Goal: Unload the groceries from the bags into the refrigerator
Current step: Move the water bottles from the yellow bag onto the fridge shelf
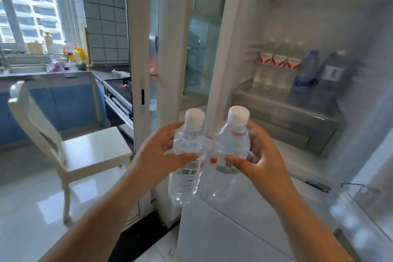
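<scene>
Holding one clear water bottle in each hand, a person stands before an open refrigerator. The left hand wraps its fingers and thumb around the left water bottle, which has a white cap and a barcode on its label. The right hand grips the right water bottle the same way, and the two bottles sit just beside each other, tilted slightly. Beyond them, a refrigerator shelf carries three red-and-white labelled bottles and two larger blue-tinted bottles. To the left stands a white chair; farther back, a kitchen counter lies beneath a window.
</scene>
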A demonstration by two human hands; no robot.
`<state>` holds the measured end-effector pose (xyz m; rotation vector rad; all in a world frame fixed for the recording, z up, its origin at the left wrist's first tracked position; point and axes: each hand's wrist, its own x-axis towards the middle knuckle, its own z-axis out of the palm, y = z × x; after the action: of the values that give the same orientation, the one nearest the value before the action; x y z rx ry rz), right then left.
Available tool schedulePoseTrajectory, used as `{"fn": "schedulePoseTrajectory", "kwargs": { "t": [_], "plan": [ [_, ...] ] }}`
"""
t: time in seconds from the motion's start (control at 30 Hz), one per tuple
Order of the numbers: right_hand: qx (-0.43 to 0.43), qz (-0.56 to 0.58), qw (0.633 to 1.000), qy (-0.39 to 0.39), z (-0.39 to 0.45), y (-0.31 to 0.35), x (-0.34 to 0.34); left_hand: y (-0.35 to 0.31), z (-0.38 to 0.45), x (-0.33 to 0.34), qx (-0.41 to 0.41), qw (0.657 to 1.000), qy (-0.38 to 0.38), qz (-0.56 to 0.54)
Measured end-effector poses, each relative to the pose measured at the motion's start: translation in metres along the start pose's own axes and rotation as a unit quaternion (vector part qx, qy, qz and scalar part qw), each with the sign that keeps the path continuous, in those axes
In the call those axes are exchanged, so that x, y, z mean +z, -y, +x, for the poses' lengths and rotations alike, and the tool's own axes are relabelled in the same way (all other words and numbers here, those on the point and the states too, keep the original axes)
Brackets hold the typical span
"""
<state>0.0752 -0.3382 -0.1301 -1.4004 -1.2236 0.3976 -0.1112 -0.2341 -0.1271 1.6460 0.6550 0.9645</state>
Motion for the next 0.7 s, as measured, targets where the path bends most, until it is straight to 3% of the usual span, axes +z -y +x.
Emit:
{"fn": "schedulePoseTrajectory", "kwargs": {
  "t": [0.3, 0.47, 0.7],
  "plan": [
    [0.009, -0.08, 0.982, -0.17, 0.124, -0.01, -0.057, -0.007, 0.197, 0.059, 0.108, 0.976, 0.177, -0.064],
    [-0.014, -0.087, 0.968, -0.236, 0.172, -0.013, -0.104, -0.014, 0.271, 0.112, 0.129, 0.963, 0.229, -0.068],
    [-0.053, -0.085, 0.96, -0.263, 0.243, -0.031, -0.17, -0.036, 0.357, 0.18, 0.151, 0.949, 0.253, -0.111]
  ]
}}
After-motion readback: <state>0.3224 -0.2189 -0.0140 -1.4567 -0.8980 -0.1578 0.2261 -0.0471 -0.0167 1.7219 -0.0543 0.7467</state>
